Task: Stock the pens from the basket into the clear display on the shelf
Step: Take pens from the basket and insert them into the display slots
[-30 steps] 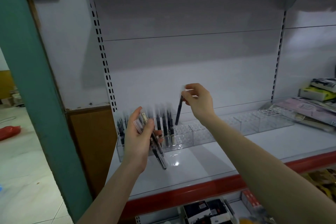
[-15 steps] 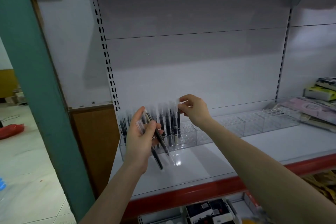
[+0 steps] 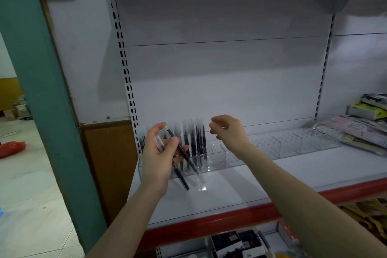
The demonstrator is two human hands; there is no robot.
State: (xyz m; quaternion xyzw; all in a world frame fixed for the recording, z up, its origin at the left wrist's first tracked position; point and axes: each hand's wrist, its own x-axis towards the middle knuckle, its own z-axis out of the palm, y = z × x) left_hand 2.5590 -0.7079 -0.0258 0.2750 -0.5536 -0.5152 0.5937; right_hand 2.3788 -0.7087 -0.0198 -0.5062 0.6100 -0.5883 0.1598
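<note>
The left hand (image 3: 159, 153) grips a small bundle of pens (image 3: 183, 158) just in front of the left end of the clear display (image 3: 261, 148), which sits on the shelf (image 3: 293, 176); the bundle's tips splay downward past the palm. A row of pens (image 3: 195, 142) stands upright in the display's left cells, while the cells further right look unfilled. The right hand (image 3: 227, 130) hovers above the display, just right of the standing row, fingers loosely curled around nothing. The basket is not in view. The risk, as I judge it, lies in the loose fan in the left hand: drawing one pen could drag a neighbour out onto the shelf. A hand reaching across the display could also knock the standing row askew.
</note>
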